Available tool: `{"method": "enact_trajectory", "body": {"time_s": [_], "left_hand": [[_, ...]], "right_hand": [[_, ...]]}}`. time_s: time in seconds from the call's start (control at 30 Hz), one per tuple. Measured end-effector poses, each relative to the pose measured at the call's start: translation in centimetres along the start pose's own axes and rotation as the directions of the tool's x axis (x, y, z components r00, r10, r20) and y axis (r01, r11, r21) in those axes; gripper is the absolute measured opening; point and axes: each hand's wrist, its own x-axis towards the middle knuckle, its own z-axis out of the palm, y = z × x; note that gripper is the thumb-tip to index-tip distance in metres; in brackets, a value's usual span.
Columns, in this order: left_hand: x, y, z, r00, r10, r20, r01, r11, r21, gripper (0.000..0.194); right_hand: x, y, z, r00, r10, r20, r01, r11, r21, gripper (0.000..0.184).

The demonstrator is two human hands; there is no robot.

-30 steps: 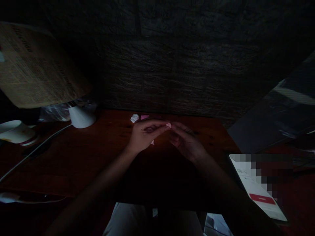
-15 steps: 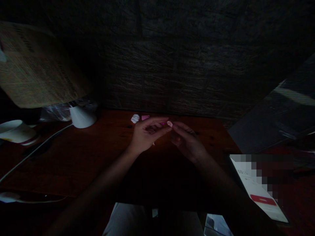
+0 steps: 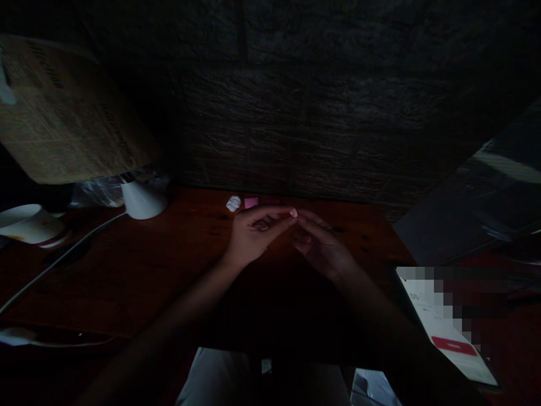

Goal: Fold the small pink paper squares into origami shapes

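Observation:
Above the wooden table, my left hand [image 3: 252, 232] and my right hand [image 3: 322, 241] meet at the fingertips. Between them is a small pale pink lump [image 3: 293, 212], pinched by the thumb and fingers of both hands; its kind is too small and dim to tell. A crumpled white wad [image 3: 234, 203] lies on the table just beyond my left hand. Beside the wad is a pink block [image 3: 251, 202], partly hidden by that hand. A darker magenta piece [image 3: 271, 201] lies to its right, close to the wall.
At the left stand a white cone-shaped base [image 3: 144, 201] with a cable, a paper cup [image 3: 31, 224] and a large brown paper bag [image 3: 71, 118]. A dark brick-patterned wall [image 3: 270, 113] closes the back. A lit screen [image 3: 450, 332] is at the lower right.
The pink lump has been turned between my fingertips and now shows a smaller, pointed shape. My left fingers have closed in slightly, and the view has shifted a little.

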Motion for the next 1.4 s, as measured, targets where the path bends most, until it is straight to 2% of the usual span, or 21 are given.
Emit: {"method": "enact_trajectory", "body": {"time_s": [0.23, 0.4, 0.57, 0.73, 1.07, 1.23, 1.4], "left_hand": [[-0.12, 0.04, 0.13, 1.000, -0.019, -0.017, 0.019, 1.000, 0.012, 0.012], [-0.15, -0.43, 0.14, 1.000, -0.004, -0.026, 0.005, 1.000, 0.005, 0.021], [-0.04, -0.64, -0.08, 0.999, 0.031, 0.010, -0.031, 0.999, 0.013, 0.028], [0.09, -0.45, -0.22, 0.999, -0.007, 0.051, 0.009, 0.999, -0.040, 0.024], [0.28, -0.38, -0.18, 0.993, -0.063, 0.101, 0.072, 0.994, -0.086, 0.026], [0.47, -0.21, -0.32, 0.986, -0.132, 0.101, 0.146, 0.979, -0.144, 0.027], [0.64, -0.57, -0.61, 0.950, -0.303, 0.079, 0.313, 0.917, -0.249, 0.030]], "right_hand": [[-0.02, -0.14, 0.21, 0.999, 0.034, -0.018, -0.034, 0.999, 0.042, 0.033], [-0.01, -0.09, 0.15, 0.999, 0.041, 0.002, -0.041, 0.998, 0.049, 0.031], [0.00, -0.18, 0.17, 0.994, 0.068, 0.084, -0.077, 0.991, 0.114, 0.028], [-0.15, -0.19, 0.30, 0.991, 0.105, 0.083, -0.117, 0.979, 0.165, 0.030], [-0.03, -0.13, 0.11, 0.997, 0.060, 0.047, -0.064, 0.993, 0.095, 0.028], [0.01, -0.08, -0.08, 0.999, 0.032, 0.034, -0.034, 0.998, 0.061, 0.027], [-0.12, -0.26, -0.14, 0.999, -0.016, 0.037, 0.015, 1.000, 0.020, 0.029]]}}
